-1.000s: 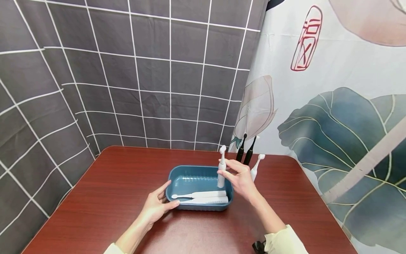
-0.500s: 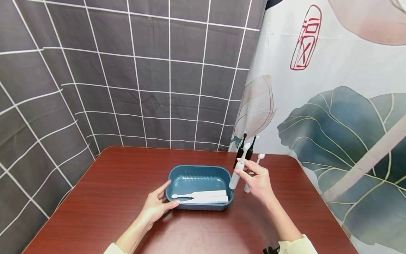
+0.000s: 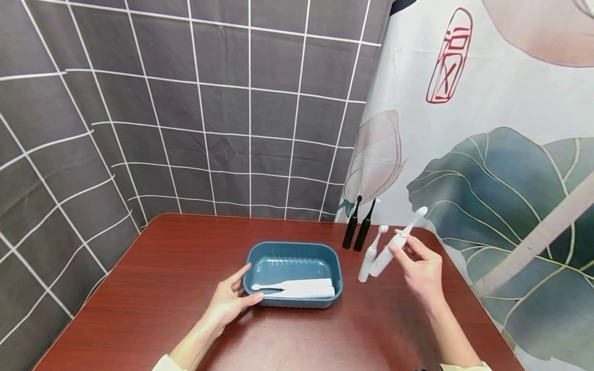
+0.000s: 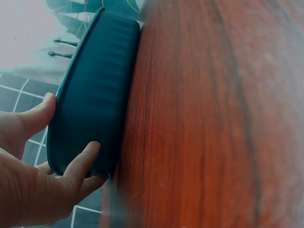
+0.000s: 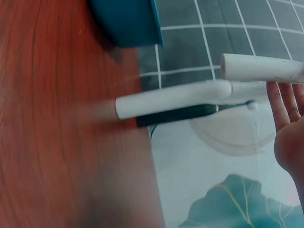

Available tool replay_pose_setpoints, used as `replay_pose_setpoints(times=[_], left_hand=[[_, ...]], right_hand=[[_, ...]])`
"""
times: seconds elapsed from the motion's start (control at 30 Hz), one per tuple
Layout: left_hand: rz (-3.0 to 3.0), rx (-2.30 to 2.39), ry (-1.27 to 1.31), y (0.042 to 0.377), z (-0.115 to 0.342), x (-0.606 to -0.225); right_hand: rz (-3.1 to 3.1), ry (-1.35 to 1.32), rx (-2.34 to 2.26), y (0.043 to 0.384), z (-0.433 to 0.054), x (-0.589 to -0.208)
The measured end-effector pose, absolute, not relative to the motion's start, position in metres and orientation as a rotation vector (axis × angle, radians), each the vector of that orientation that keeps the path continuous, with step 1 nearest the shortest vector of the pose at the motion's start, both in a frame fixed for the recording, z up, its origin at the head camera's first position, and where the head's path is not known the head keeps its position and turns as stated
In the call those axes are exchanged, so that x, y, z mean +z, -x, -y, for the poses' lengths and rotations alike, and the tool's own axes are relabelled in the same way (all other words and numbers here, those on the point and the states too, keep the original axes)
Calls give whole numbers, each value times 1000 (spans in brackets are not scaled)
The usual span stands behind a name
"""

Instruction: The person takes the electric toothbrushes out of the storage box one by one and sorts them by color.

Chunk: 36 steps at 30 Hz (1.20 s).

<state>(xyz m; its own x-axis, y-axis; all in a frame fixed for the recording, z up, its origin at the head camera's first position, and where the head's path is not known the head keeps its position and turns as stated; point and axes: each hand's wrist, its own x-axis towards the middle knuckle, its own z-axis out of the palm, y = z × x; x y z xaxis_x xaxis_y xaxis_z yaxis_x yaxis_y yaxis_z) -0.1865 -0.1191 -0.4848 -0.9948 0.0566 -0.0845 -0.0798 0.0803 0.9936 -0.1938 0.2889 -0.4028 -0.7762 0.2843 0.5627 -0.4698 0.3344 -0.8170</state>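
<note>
My left hand (image 3: 227, 304) holds the near left corner of a blue plastic basket (image 3: 337, 265). In the left wrist view its thumb touches the rim and other fingers lie against the outer wall. Two white electric toothbrushes (image 3: 306, 284) lie side by side inside, along the near wall. Further right, my right hand (image 3: 424, 270) pinches another white electric toothbrush (image 3: 389, 252), tilted with its head up and to the right. Its base appears close beside a standing white toothbrush (image 3: 367, 263); the right wrist view shows the held handle (image 5: 261, 69) apart from that one.
Two black electric toothbrushes (image 3: 350, 230) stand upright behind the white one, near the back right of the red-brown wooden table (image 3: 176, 268). A dark grid-patterned cloth (image 3: 223, 129) hangs behind, and a floral cloth (image 3: 464, 170) hangs on the right.
My right hand has carried the white toothbrush from over the basket to the right, past the black toothbrushes, tilting it more. My left hand and the basket have stayed in place.
</note>
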Motion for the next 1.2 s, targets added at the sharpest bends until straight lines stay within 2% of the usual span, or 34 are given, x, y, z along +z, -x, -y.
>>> replay_pose_setpoints(times=[0.2,0.5,0.73,1.2], left_hand=[[-2232,2064,16,186,119,-485],[-2225,2062,22,187,119,-486],[-2235,2043,29,187,117,-486],[-2222,2042,39,186,121,-483]], right_hand=[[1998,-77,1476,192,-306,-411],[2166,-169,1475,205,-322,-436],[2233,-112,1423,210,-327,-449],[2295,-149,1375,209,-308,-440]])
